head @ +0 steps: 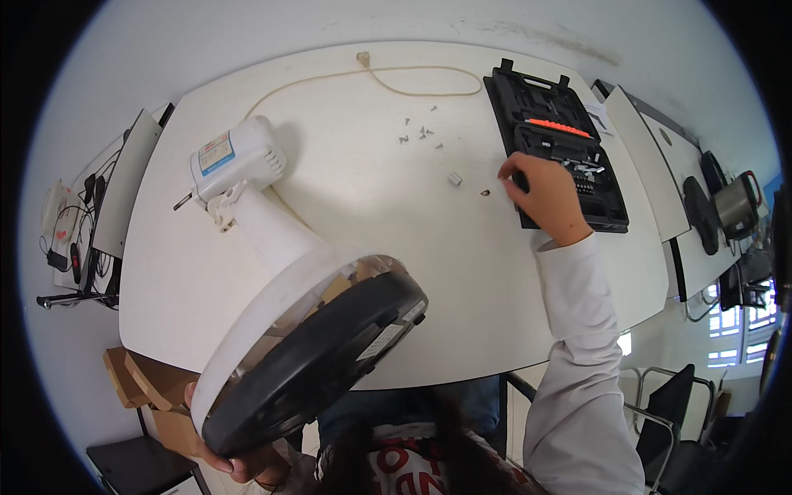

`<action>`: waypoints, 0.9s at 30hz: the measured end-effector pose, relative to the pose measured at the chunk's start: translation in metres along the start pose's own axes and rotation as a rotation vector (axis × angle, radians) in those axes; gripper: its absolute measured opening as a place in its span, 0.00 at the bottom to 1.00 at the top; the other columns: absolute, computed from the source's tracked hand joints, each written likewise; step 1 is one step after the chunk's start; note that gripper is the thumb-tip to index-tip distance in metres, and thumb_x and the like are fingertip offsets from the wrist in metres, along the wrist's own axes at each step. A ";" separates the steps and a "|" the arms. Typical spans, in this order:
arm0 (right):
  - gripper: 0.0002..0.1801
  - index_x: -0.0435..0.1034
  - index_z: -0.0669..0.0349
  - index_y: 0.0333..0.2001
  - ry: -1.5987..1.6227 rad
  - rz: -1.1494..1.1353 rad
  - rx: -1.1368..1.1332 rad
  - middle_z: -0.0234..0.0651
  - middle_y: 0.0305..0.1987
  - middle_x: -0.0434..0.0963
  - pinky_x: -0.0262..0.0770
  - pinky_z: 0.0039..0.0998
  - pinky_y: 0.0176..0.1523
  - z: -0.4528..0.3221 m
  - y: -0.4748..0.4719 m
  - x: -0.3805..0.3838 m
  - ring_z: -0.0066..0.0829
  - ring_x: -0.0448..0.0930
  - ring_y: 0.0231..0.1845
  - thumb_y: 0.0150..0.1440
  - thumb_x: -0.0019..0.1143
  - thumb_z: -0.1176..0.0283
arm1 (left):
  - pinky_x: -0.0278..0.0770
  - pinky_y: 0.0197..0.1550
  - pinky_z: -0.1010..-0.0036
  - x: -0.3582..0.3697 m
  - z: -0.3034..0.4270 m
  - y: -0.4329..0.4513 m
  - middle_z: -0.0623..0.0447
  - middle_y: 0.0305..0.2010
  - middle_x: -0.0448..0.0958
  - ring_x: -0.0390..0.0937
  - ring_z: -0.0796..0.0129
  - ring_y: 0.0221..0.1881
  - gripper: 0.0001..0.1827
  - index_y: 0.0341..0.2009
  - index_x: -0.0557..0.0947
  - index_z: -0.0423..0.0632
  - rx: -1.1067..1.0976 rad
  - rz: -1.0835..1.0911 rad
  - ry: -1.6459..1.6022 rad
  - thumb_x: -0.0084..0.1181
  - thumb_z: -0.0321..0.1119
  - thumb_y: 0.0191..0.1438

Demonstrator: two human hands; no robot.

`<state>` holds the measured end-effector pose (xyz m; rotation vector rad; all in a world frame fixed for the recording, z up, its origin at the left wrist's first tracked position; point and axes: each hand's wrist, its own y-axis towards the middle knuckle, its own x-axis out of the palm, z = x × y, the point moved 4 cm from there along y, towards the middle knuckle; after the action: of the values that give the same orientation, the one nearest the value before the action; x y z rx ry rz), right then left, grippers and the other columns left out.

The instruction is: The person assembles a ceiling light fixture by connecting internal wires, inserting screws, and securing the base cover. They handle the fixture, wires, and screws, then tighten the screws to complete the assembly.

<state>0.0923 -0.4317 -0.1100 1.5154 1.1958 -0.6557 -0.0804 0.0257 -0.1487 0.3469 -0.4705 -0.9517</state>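
Observation:
An electric fan's white motor housing (pixel 238 154) with a bare metal shaft lies on the table, joined by its neck to a round white base (pixel 272 303). The base's black bottom cover (pixel 322 359) sits tilted, with a gap between it and the white rim showing part of the inside. At the lower left, my left hand (pixel 229 464) grips the base by its near edge; some fingers are hidden behind it. My right hand (pixel 544 192), fingers curled, is over the left edge of a black tool case (pixel 609 204). Whether its fingertips pinch anything is unclear.
Several screws (pixel 422 133) lie scattered mid-table. A small metal cylinder (pixel 455 179) and a tiny brass-coloured part (pixel 486 193) are left of my right hand. The cream power cord (pixel 433 94) loops along the back. Cardboard boxes (pixel 173 427) stand below the table's left edge.

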 end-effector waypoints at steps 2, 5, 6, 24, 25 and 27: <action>0.05 0.74 0.53 0.31 -0.021 -0.047 -0.044 0.27 0.28 0.76 0.72 0.31 0.34 -0.002 -0.002 0.011 0.32 0.77 0.31 0.48 0.56 0.75 | 0.58 0.61 0.45 -0.007 -0.002 0.002 0.34 0.63 0.58 0.58 0.40 0.62 0.12 0.26 0.73 0.74 -0.017 -0.044 0.000 0.58 0.57 0.38; 0.05 0.76 0.51 0.31 -0.129 -0.022 -0.127 0.25 0.29 0.76 0.73 0.31 0.36 -0.001 -0.003 0.020 0.30 0.77 0.34 0.48 0.57 0.74 | 0.58 0.61 0.45 -0.009 -0.002 0.000 0.34 0.63 0.58 0.58 0.40 0.62 0.11 0.25 0.73 0.74 -0.013 -0.017 0.039 0.58 0.57 0.38; 0.05 0.76 0.51 0.31 -0.137 -0.045 -0.128 0.25 0.29 0.75 0.73 0.30 0.36 -0.001 -0.003 0.022 0.30 0.77 0.34 0.48 0.58 0.74 | 0.58 0.61 0.45 -0.010 -0.002 0.000 0.34 0.63 0.58 0.58 0.40 0.62 0.11 0.25 0.73 0.74 -0.010 -0.007 0.041 0.58 0.57 0.38; 0.07 0.74 0.54 0.33 -0.102 -0.111 -0.105 0.27 0.32 0.74 0.73 0.30 0.39 -0.005 -0.004 0.014 0.31 0.77 0.37 0.48 0.60 0.75 | 0.63 0.58 0.45 -0.013 0.001 0.002 0.33 0.62 0.57 0.60 0.39 0.60 0.10 0.26 0.75 0.76 -0.028 0.021 0.039 0.57 0.56 0.36; 0.08 0.74 0.53 0.34 -0.074 -0.091 -0.118 0.27 0.33 0.74 0.73 0.30 0.40 -0.001 -0.005 0.012 0.32 0.77 0.37 0.48 0.60 0.76 | 0.63 0.58 0.46 -0.012 0.001 0.001 0.33 0.62 0.57 0.60 0.39 0.60 0.10 0.27 0.75 0.75 -0.021 0.044 0.042 0.57 0.56 0.36; 0.09 0.75 0.54 0.35 -0.026 -0.044 -0.105 0.28 0.35 0.74 0.73 0.31 0.40 0.001 -0.005 0.010 0.33 0.77 0.38 0.48 0.59 0.78 | 0.64 0.57 0.47 -0.011 0.001 0.001 0.33 0.62 0.57 0.60 0.40 0.59 0.11 0.28 0.76 0.75 0.006 0.083 0.049 0.57 0.56 0.36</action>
<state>0.0914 -0.4298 -0.1207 1.3925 1.2277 -0.6301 -0.0854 0.0352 -0.1499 0.3521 -0.4399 -0.8594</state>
